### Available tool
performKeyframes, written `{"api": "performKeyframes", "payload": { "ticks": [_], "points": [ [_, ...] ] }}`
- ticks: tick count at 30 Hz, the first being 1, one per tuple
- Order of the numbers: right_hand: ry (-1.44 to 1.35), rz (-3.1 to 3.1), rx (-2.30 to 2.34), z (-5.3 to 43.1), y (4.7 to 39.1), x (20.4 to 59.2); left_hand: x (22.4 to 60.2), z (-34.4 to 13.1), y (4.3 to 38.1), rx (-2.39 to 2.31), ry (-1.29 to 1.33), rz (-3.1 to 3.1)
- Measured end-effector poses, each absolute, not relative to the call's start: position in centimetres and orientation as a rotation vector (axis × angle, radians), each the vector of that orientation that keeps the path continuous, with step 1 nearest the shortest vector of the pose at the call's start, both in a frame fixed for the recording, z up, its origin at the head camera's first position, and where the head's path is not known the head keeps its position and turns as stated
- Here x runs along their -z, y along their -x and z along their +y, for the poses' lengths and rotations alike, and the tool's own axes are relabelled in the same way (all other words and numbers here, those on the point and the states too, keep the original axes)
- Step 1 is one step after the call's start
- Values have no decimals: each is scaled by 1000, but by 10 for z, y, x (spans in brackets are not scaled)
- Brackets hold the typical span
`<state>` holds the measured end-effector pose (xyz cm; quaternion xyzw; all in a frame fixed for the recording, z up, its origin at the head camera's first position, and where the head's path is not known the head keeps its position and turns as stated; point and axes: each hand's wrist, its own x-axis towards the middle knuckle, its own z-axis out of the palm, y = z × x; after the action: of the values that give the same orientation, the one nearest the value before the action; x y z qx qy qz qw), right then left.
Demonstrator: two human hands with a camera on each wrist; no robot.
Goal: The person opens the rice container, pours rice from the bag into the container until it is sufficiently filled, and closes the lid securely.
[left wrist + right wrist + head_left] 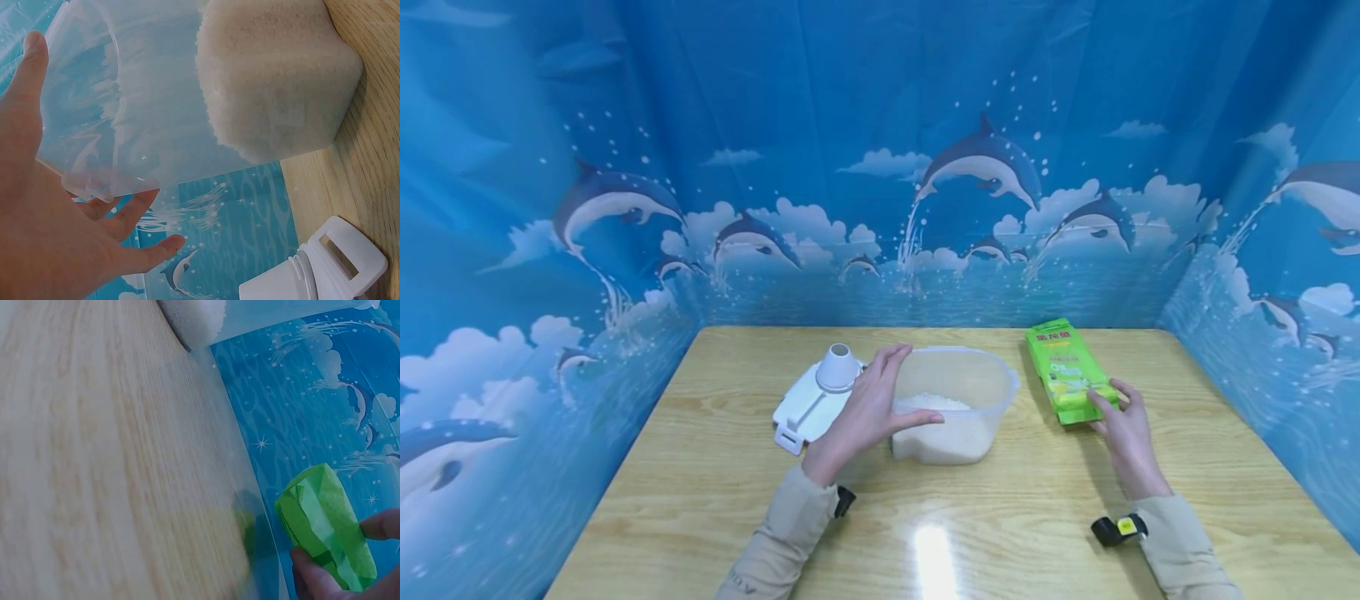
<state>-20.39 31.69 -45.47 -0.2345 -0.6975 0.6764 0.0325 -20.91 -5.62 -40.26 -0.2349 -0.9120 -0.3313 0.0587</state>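
A clear plastic container (951, 429), partly filled with white rice (269, 81), stands upright and uncovered on the table. My left hand (868, 404) is at its left corner, thumb stretched along the front and fingers spread by the rim, as the left wrist view shows. On the right, my right hand (1126, 425) pinches the near end of a bright green packet (1067, 367) between thumb and fingers. The packet slants away toward the back of the table, and its folded end (325, 528) faces the right wrist view.
A white lid (812, 408) lies left of the container, with a white cone-shaped cup (838, 369) on top of it. Behind the wooden table (1022, 533) and along both sides hangs a blue dolphin-print curtain (820, 208).
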Motion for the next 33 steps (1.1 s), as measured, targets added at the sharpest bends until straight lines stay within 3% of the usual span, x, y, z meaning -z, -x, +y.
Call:
{"api": "performKeyframes", "payload": {
  "ticks": [33],
  "points": [
    [627, -2565, -1864, 324, 198, 458, 404, -58, 209, 1002, 740, -2743]
  ]
}}
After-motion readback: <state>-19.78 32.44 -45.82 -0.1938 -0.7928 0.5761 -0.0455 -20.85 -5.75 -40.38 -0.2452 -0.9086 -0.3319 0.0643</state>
